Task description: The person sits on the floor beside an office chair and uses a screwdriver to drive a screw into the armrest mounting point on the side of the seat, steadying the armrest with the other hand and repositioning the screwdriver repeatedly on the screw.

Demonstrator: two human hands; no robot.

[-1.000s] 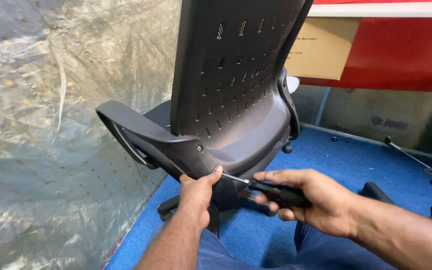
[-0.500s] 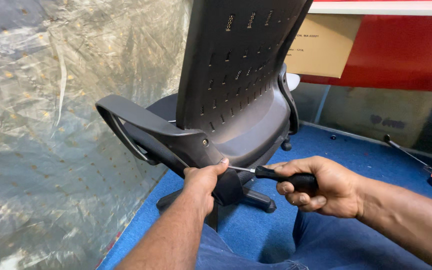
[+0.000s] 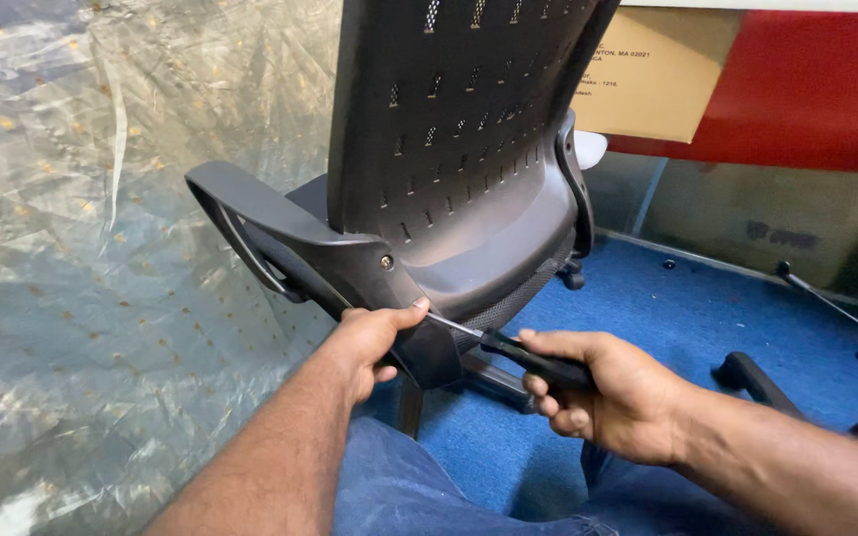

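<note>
A black office chair [image 3: 469,169] with a perforated back stands in front of me, seen from behind. My left hand [image 3: 369,342] grips the lower end of its left armrest bracket [image 3: 350,268], thumb resting by the metal shaft. My right hand [image 3: 613,392] is closed around the black handle of a screwdriver [image 3: 523,357]. The thin shaft runs left to the bracket just beside my left thumb. A round screw head [image 3: 386,262] shows higher up on the bracket.
Crinkled clear plastic sheeting [image 3: 101,298] covers the left side. Blue carpet [image 3: 687,308] lies under the chair. A brown cardboard box [image 3: 647,69] and a red panel [image 3: 806,89] stand behind. Black chair parts [image 3: 757,382] lie at right. My blue-jeaned legs [image 3: 419,486] are below.
Both hands have shifted slightly along the bracket's lower end, with the screwdriver kept pointed at it. The view has moved a little closer to the chair.
</note>
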